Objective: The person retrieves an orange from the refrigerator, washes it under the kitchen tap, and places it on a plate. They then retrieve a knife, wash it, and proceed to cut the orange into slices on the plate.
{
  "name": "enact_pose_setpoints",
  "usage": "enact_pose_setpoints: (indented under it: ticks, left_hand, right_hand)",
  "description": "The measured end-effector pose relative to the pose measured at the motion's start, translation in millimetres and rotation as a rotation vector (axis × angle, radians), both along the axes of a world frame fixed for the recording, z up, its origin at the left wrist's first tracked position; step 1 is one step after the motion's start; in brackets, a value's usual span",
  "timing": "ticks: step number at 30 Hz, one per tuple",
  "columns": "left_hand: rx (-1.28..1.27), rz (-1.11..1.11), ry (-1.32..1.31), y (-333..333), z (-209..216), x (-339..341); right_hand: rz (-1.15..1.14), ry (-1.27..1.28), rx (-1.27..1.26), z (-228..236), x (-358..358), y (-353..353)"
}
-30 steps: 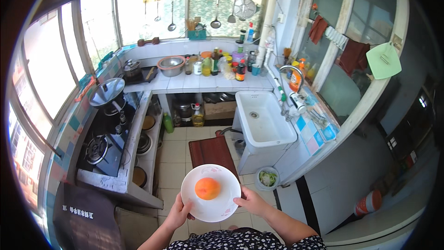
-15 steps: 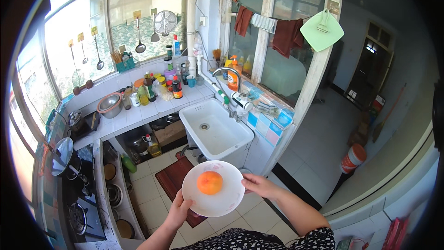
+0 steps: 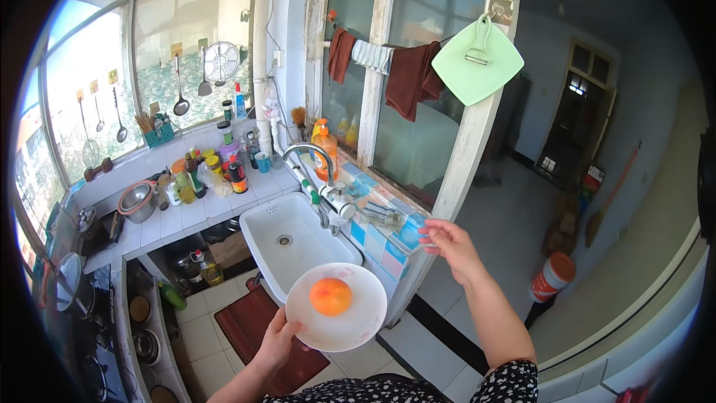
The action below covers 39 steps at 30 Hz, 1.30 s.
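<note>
My left hand (image 3: pixel 279 337) grips the left rim of a white plate (image 3: pixel 365 306) with a faint pink flower pattern, thumb over the edge. On the plate rests a round orange fruit (image 3: pixel 330 296) that looks like a peach. My right hand (image 3: pixel 450 244) is up in the air to the right of the plate, holding nothing, its fingers loosely apart. It is nearest the tiled ledge by the window frame. Above it, a light green cutting board (image 3: pixel 455 78) hangs on the frame, with a light green peeler (image 3: pixel 479 52) in front of it.
A white sink (image 3: pixel 261 224) with a curved faucet (image 3: pixel 306 151) lies beyond the plate. Bottles and jars stand on the tiled counter (image 3: pixel 198 216) to the left. Brown cloths (image 3: pixel 406 82) hang on a line. An orange soap bottle (image 3: pixel 325 153) stands by the faucet.
My right hand has let go of the plate and moved up and right. My left hand still holds the plate with the fruit. The view has turned to the right.
</note>
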<state>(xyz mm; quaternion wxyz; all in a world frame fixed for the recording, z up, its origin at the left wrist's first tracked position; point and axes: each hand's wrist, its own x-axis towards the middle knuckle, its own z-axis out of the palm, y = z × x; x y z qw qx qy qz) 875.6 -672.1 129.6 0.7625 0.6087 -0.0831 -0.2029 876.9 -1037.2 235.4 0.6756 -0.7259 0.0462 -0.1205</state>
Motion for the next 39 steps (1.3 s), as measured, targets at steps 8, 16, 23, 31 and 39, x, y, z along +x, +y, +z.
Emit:
enact_pose_setpoints:
  ticks: [8, 16, 23, 31, 39]
  left_hand:
    - [-0.074, 0.054, 0.026, -80.3, 19.1, 30.9]
    - [-0.096, 0.36, 0.023, -63.9, -0.5, 11.4]
    - [0.035, 0.6, 0.005, -3.4, 19.6, -75.8]
    - [0.173, 1.142, -0.015, 89.1, -25.5, -265.5]
    - [0.36, 1.647, 0.241, 176.3, -26.1, -490.3]
  right_hand:
    - [-0.465, -0.567, 0.06, 140.8, 75.1, -139.5]
    - [0.224, -0.324, -0.054, 55.3, 137.5, -6.6]
    - [0.924, 0.284, 0.202, -85.0, 100.6, 141.7]
    - [1.514, 0.465, 0.053, -100.9, -12.1, 338.1]
    - [1.911, 0.74, 0.105, -140.4, -218.3, 539.1]
